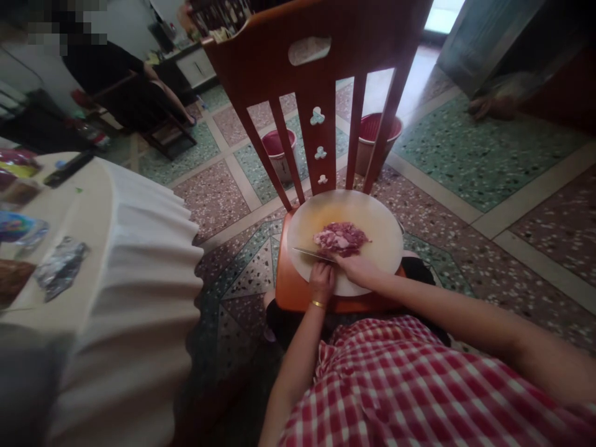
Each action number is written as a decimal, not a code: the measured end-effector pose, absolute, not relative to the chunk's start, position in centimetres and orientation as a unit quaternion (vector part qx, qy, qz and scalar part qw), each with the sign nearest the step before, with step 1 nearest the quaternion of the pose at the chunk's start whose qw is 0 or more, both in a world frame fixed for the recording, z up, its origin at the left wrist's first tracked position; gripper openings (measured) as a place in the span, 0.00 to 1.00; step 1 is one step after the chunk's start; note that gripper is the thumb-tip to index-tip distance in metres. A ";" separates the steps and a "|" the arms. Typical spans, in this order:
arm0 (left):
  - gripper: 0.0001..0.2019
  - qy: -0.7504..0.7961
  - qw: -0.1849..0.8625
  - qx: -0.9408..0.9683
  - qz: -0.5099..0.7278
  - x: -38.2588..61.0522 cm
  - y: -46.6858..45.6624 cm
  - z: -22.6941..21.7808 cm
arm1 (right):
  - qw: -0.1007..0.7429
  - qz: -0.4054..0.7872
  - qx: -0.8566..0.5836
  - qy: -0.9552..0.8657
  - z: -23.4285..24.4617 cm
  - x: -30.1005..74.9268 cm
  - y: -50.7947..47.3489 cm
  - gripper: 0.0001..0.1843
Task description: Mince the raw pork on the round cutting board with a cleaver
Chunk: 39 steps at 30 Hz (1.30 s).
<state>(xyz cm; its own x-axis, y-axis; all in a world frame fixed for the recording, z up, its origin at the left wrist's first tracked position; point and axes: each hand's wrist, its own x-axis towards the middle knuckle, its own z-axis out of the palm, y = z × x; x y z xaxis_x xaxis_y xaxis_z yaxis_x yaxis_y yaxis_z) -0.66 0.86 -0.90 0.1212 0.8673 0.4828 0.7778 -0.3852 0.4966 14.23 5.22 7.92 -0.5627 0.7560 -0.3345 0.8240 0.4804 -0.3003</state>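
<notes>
On the seat of a wooden chair lies a round, pale chopping board (379,239) with a yellowish stain. A heap of chopped raw meat (342,237) is at its middle. My right hand (356,270) is closed round the handle of a knife (310,252), whose blade points left along the near side of the meat. Right under the blade, my left hand (322,279) rests at the near part of the board with its fingers curled together. Whether those fingers touch the blade or hold a bit of meat, I cannot make out.
The chair's slatted back (316,136) rises behind the board. Beyond it stand two bins, one left (282,155) and one right (372,149). At left is a cloth-covered table (100,192) with crumpled foil (61,267) and packets. A seated person (112,68) is at the far left.
</notes>
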 end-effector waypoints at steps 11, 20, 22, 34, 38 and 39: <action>0.10 0.566 0.074 0.729 0.377 -0.4 0.6 -1.3 | 0.103 -0.206 0.488 0.842 9.2 18.2 2.8 0.20; 0.11 0.600 0.065 0.702 0.378 -0.6 1.0 -2.2 | 0.079 -0.209 0.459 0.860 8.1 15.3 4.3 0.14; 0.10 0.602 0.053 0.703 0.376 -0.7 1.0 -2.5 | 0.072 -0.208 0.452 0.865 7.7 13.7 5.1 0.12; 0.09 0.605 0.056 0.713 0.350 -0.5 1.1 -2.2 | 0.090 -0.187 0.489 0.847 6.7 19.4 2.0 0.26; 0.08 0.592 0.046 0.732 0.335 -0.4 1.1 -1.9 | 0.075 -0.199 0.481 0.851 7.0 16.8 3.5 0.20; 0.08 0.592 0.040 0.732 0.334 -0.4 1.1 -1.8 | 0.066 -0.202 0.475 0.854 7.1 15.5 4.0 0.17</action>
<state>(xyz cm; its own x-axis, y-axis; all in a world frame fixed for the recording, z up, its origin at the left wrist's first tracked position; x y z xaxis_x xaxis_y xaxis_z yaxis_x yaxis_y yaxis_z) -0.43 1.12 -1.78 0.0760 0.8941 0.4414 0.8400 -0.2959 0.4548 15.54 4.01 7.10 -0.5394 0.7852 -0.3043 0.8383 0.4663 -0.2826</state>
